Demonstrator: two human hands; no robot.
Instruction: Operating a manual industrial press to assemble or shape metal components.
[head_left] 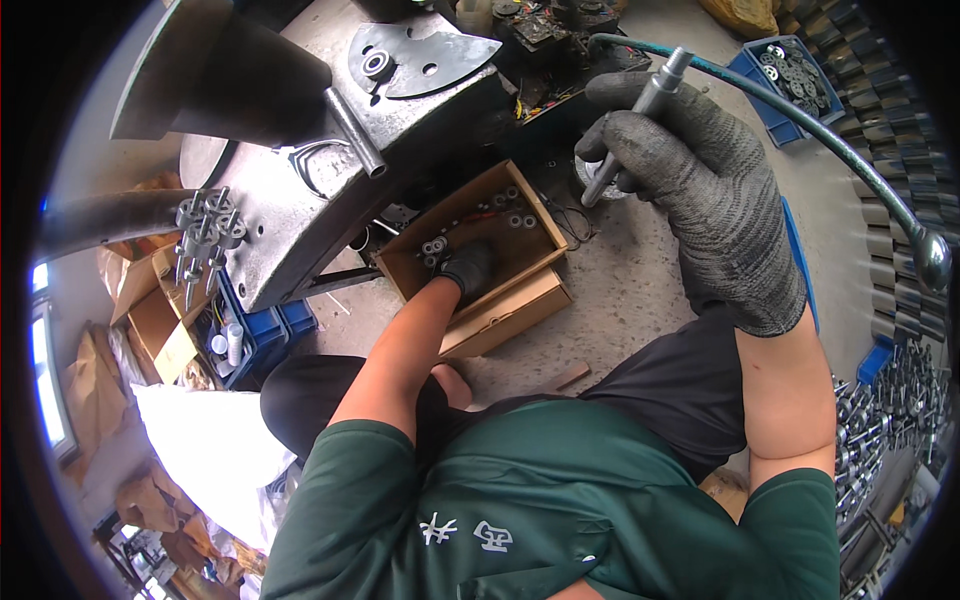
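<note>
My right hand [720, 190], in a grey knit glove, is raised at the upper right. Its fingers are closed around a stepped metal shaft [657, 97], which tilts with its thinner end up and to the right. Down in an open cardboard box [522, 247] is my left hand [470, 266], gloved in dark grey. Small ring-shaped bearings [434, 246] lie just beside its fingers, which are too dark and hidden to read. More bearings [517, 219] lie loose toward the box's far right corner.
A heavy steel machine bed [280, 225] rises at left, with a curved plate [430, 68] on top. A green lever [800, 112] arcs across the upper right, near a blue bin [755, 70] of round metal parts. Shafts with rotors [210, 235] cluster at left; more shafts [885, 415] are piled at right.
</note>
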